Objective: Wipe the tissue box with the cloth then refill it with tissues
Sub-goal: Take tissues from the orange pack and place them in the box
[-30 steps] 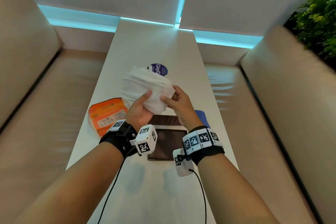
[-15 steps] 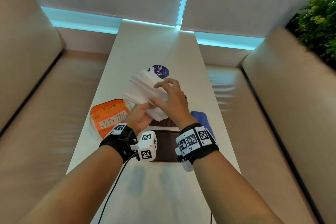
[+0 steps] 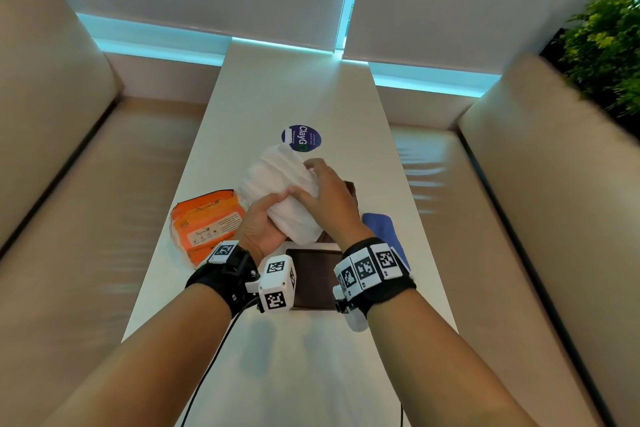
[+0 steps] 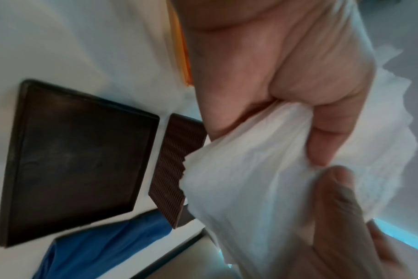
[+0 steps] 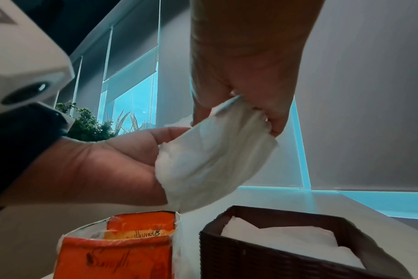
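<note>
While gripped by left hand (image 3: 263, 229) and right hand (image 3: 329, 198), tissue stack (image 3: 280, 184) above brown tissue box (image 5: 298, 251) holding tissues; orange pack (image 3: 207, 222) at nine o'clock.

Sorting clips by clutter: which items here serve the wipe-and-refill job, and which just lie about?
Job:
white tissue stack, held by left hand and right hand
dark brown woven tissue box
flat dark brown lid
blue cloth
orange tissue pack

Lying about:
round blue sticker
green plant
</note>
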Tool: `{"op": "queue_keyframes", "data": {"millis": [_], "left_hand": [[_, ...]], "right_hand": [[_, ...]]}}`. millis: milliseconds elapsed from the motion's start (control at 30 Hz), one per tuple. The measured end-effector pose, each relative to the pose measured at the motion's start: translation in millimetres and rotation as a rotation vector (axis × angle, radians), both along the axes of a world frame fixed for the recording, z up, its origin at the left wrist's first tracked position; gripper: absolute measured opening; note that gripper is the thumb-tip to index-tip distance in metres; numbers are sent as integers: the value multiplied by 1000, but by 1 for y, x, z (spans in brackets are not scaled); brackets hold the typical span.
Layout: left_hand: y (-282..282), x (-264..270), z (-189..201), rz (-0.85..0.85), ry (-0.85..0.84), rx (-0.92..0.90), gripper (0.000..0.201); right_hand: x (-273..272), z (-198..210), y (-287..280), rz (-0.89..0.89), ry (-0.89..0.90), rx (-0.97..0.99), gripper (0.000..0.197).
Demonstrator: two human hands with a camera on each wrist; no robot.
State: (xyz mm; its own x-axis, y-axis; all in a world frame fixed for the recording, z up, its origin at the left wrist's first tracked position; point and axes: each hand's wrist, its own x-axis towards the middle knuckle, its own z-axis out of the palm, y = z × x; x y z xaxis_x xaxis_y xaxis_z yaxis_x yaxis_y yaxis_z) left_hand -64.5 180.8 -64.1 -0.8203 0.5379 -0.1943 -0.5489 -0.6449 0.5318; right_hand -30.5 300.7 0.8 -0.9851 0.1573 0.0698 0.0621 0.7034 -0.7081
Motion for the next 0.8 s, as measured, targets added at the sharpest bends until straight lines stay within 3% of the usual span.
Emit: {"op": "queue_keyframes", "data": {"millis": [100,233,367,433,500,567,700,800], "left_hand": [[1,0,0,32,-83,-18,49],[-1,-1,1,88,-160,-118,71],[-3,-7,2,159,-257,-61,92],[1,-7,0,180,-312,-49,87],[7,-5,0,192,-386,-117,62],[11,-6,-6,230,-430,-155,53],[13,-12,-10,202,-318,-212,39],[17,-16,-13,158,-107,-518,64]], "right_hand": [[-1,-1,3,-107,-107,-196,71],[-2,-13,18,-11,-285,-272,40],[-1,-19,26,-156,-192,-489,42],[1,-21,21,-178,-199,-559,52],[4,-26,15,-65,-308,-523,58],[5,-33,15,-73,-353,-573,59],[1,-44,27,-390,-233,-817,54],[2,-44,38,-348,-260,-864,58]]}}
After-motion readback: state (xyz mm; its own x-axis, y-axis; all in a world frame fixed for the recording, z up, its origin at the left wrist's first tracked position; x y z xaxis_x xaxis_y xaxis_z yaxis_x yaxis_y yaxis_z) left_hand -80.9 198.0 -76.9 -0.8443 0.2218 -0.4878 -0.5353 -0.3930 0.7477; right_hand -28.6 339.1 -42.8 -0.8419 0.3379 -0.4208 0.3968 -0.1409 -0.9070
